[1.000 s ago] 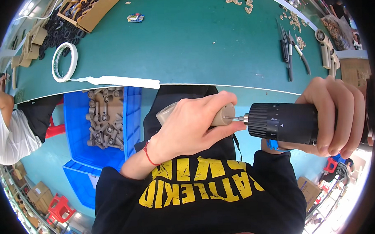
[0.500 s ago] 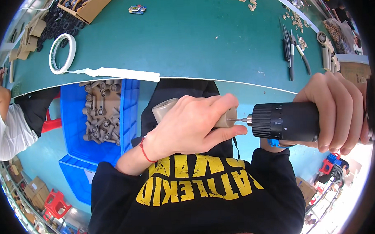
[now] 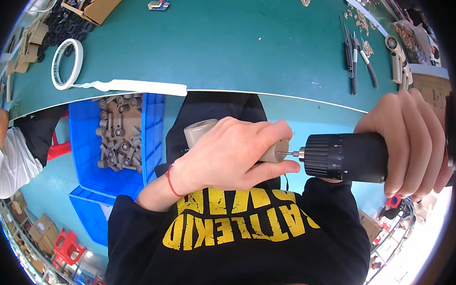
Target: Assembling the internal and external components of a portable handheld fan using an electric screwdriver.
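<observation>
My left hand [image 3: 233, 152] is closed around a beige handheld fan [image 3: 201, 131], covering most of its body. Its round end [image 3: 276, 152] pokes out between my thumb and forefinger, facing right. My right hand [image 3: 406, 141] grips a black electric screwdriver [image 3: 346, 157] lying nearly level, its ribbed collar toward the fan. The thin metal bit [image 3: 290, 153] reaches the fan's end face. Whether a screw sits at the tip is too small to tell. Both hands are in front of my body, below the table's near edge.
On the green table [image 3: 224, 47] lie a tape roll [image 3: 67, 63] with a pulled-out strip, pliers [image 3: 366, 62], a small circuit board [image 3: 159, 4] and scattered beige parts [image 3: 362, 22]. More fans [image 3: 397, 61] lie at right. A blue crate [image 3: 153, 130] holds several beige fans. Another person [image 3: 10, 150] sits at left.
The view has shifted slightly, so table items sit a little higher and further left. The screwdriver's body has dipped a little at my right hand; both hands keep their holds.
</observation>
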Action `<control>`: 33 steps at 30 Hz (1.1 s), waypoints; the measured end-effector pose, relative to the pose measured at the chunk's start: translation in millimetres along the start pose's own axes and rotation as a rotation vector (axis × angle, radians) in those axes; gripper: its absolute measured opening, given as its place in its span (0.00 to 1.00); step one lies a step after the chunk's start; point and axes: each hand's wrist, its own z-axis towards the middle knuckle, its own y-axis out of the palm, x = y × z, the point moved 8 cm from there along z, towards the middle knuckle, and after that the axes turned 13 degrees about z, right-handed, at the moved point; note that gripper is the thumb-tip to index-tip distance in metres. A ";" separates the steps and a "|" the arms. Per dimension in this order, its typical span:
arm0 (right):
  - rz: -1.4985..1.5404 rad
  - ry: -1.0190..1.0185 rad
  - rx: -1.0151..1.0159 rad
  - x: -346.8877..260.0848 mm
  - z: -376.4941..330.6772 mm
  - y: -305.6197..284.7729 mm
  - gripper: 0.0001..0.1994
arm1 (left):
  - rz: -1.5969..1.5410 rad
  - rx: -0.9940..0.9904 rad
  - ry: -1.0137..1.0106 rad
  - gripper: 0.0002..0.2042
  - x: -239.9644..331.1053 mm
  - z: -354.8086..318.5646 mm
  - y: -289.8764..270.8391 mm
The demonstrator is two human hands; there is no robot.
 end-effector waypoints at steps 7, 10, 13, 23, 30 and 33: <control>-0.092 -0.253 -0.077 13.9 4.6 -11.4 0.06 | 0.028 -0.051 -0.146 0.16 -21.4 -1.3 3.9; -0.429 -0.328 0.203 -4.5 3.8 -32.5 0.11 | -0.191 -0.038 -0.305 0.12 -33.1 -10.0 -3.5; -0.541 -0.354 0.146 2.0 4.8 -63.9 0.40 | -0.249 0.059 -0.266 0.11 -35.1 -16.8 -1.9; -0.635 -0.429 0.230 7.1 5.7 -80.6 0.47 | -0.231 0.179 -0.314 0.08 -41.7 -21.1 -9.8; -0.294 -0.380 0.165 -2.0 1.8 -37.7 0.15 | -0.425 0.351 -0.443 0.15 -41.7 -5.5 -27.5; -0.173 -0.324 0.114 -0.5 2.6 -29.2 0.10 | -0.512 0.285 -0.365 0.09 -31.7 3.7 -27.8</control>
